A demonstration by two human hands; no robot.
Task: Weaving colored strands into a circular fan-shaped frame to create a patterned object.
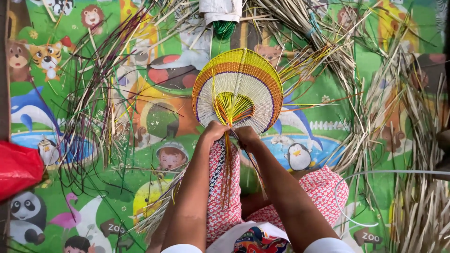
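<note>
Above the knees in red-patterned cloth, the left hand (214, 131) and right hand (246, 136) are both pinched shut on the base of a round woven fan of white, purple, orange and yellow strips (239, 89). The fan lies flat over the green cartoon-animal floor mat (51, 117), with loose dry straw-coloured palm strips (403, 140) heaped beyond and to the right.

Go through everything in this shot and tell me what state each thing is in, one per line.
Woven fan: partly woven, loose yellow strands at its base, lying flat on the mat.
Left hand: closed on the fan's base.
Right hand: closed on the strands.
Dry straw: loose, scattered.
Dark strips: loose, spread out.
Red bag: crumpled.
</note>
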